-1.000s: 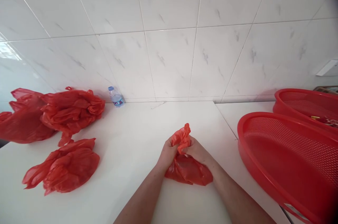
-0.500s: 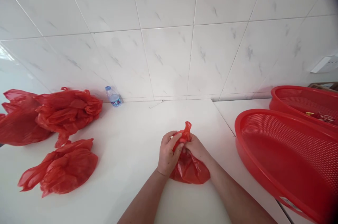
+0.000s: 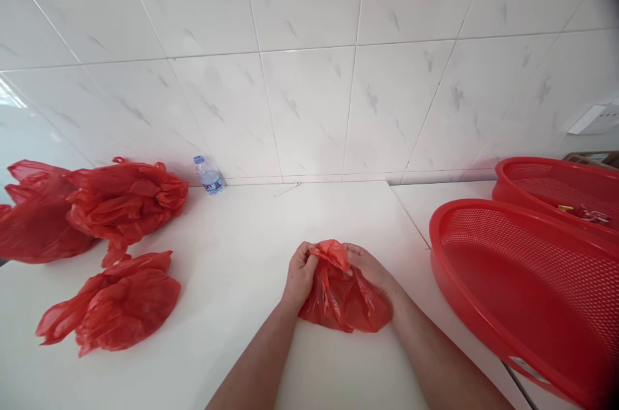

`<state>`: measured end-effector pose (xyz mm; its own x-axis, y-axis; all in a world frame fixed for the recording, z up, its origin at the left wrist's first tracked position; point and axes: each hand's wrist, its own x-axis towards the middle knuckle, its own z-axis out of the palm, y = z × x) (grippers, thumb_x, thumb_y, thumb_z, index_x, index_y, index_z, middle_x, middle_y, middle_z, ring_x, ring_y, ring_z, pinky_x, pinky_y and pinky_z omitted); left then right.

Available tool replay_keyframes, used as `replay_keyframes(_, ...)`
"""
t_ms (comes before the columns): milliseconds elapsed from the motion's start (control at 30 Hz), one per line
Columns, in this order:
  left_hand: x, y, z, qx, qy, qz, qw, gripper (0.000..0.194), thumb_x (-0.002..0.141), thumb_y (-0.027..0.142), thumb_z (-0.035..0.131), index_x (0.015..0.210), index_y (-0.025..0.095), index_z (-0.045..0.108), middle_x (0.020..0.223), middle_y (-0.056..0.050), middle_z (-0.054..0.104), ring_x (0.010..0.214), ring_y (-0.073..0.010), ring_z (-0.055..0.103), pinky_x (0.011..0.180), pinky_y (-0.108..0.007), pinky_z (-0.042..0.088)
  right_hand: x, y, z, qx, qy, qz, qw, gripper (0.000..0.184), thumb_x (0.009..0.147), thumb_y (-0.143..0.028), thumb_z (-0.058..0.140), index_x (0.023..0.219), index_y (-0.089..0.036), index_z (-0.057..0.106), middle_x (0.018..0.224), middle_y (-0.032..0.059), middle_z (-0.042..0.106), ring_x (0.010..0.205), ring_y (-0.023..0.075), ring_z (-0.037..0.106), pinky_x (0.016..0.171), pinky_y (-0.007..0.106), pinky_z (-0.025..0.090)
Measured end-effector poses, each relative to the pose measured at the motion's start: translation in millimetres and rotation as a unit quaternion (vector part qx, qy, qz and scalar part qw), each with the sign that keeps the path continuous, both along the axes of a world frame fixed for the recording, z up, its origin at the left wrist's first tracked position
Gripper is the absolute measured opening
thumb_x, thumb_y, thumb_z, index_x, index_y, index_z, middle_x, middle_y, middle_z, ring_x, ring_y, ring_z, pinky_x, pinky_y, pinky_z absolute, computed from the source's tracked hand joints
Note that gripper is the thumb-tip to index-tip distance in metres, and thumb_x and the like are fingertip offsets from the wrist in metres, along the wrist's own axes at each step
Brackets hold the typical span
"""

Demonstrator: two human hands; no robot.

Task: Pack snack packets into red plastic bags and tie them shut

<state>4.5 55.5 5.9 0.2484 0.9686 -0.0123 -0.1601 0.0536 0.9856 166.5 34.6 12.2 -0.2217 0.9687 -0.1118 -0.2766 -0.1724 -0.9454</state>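
Note:
A thin red plastic bag rests on the white tabletop in front of me, its top gathered up between my hands. My left hand pinches the upper left edge of the bag between thumb and curled fingers. On the other side, my right hand grips the bag's upper right part, with some fingertips hidden behind the plastic. What the bag contains, if anything, cannot be made out. Another red plastic bag, crumpled at its top, lies to the left.
Further red bags are heaped at the back left. Beside them a small water bottle stands against the tiled wall. On the right is a large red plastic basket, with a second basket behind it holding small items.
My hands have moved apart, the left one leftward and slightly down. The bag's twisted top has spread out between them and now stands lower and wider.

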Motion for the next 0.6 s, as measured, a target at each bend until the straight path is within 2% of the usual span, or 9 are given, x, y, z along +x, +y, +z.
replay_keyframes(100,0.5,0.0,-2.6,0.003,0.003,-0.002,1.0,0.017,0.081,0.035,0.056,0.076,0.02,0.051,0.071,0.002,0.056,0.063,-0.0121,0.05,0.059,-0.023,0.041,-0.6,2.7,2.1,-0.003,0.001,0.016,1.0,0.032,0.063,-0.035,0.075,0.076,-0.021,0.049,0.073,-0.0027,0.056,0.062,0.0119,0.049,0.061,0.027,0.041)
replay_keyframes(200,2.3,-0.8,-4.6,0.023,0.008,0.007,1.0,0.013,0.08,0.032,0.056,0.076,0.02,0.052,0.075,0.001,0.058,0.067,-0.0129,0.052,0.063,-0.024,0.043,-1.0,5.8,1.0,0.042,-0.088,-0.027,0.995,0.029,0.067,-0.029,0.07,0.088,-0.024,0.051,0.083,-0.0021,0.059,0.068,0.0134,0.052,0.061,0.027,0.043)
replay_keyframes(300,4.6,-2.3,-5.8,0.059,0.025,0.012,0.998,0.009,0.078,0.028,0.057,0.076,0.02,0.054,0.081,-0.002,0.061,0.074,-0.0147,0.056,0.068,-0.027,0.045,-1.4,8.9,-7.2,0.071,-0.204,-0.11,0.97,0.03,0.066,-0.025,0.066,0.093,-0.025,0.052,0.073,-0.0044,0.056,0.062,0.0127,0.049,0.058,0.026,0.041)
replay_keyframes(400,6.6,-4.3,-5.6,0.098,0.063,0.004,0.993,0.004,0.077,0.023,0.056,0.076,0.02,0.055,0.088,-0.003,0.062,0.081,-0.016,0.058,0.074,-0.028,0.046,-1.9,10.0,-17.4,0.074,-0.288,-0.172,0.939,0.014,0.069,-0.025,0.058,0.082,-0.024,0.053,0.063,-0.0054,0.053,0.057,0.0119,0.045,0.053,0.025,0.036)
replay_keyframes(467,7.5,-5.6,-5.4,0.123,0.093,-0.007,0.988,0.002,0.078,0.02,0.055,0.076,0.021,0.056,0.091,-0.002,0.062,0.084,-0.0157,0.057,0.075,-0.028,0.046,-2.3,10.3,-22.3,0.065,-0.304,-0.194,0.93,0.003,0.07,-0.025,0.052,0.071,-0.022,0.052,0.06,-0.0047,0.053,0.056,0.0118,0.043,0.051,0.024,0.033)
replay_keyframes(533,7.9,-6.1,-5.8,0.15,0.124,-0.016,0.981,0.005,0.078,0.017,0.053,0.077,0.021,0.056,0.092,-0.001,0.061,0.084,-0.0148,0.056,0.074,-0.028,0.046,-2.1,12.0,-25.1,0.065,-0.288,-0.207,0.933,0.006,0.07,-0.025,0.05,0.066,-0.021,0.053,0.06,-0.0041,0.053,0.058,0.0121,0.044,0.052,0.024,0.034)
replay_keyframes(600,8.1,-5.6,-7.3,0.178,0.154,-0.022,0.972,0.008,0.078,0.015,0.053,0.076,0.022,0.057,0.091,-0.001,0.06,0.082,-0.0141,0.055,0.073,-0.027,0.045,-0.5,15.3,-25.7,0.066,-0.242,-0.208,0.945,0.007,0.069,-0.023,0.05,0.07,-0.021,0.057,0.065,-0.0034,0.057,0.061,0.0128,0.048,0.055,0.025,0.037)
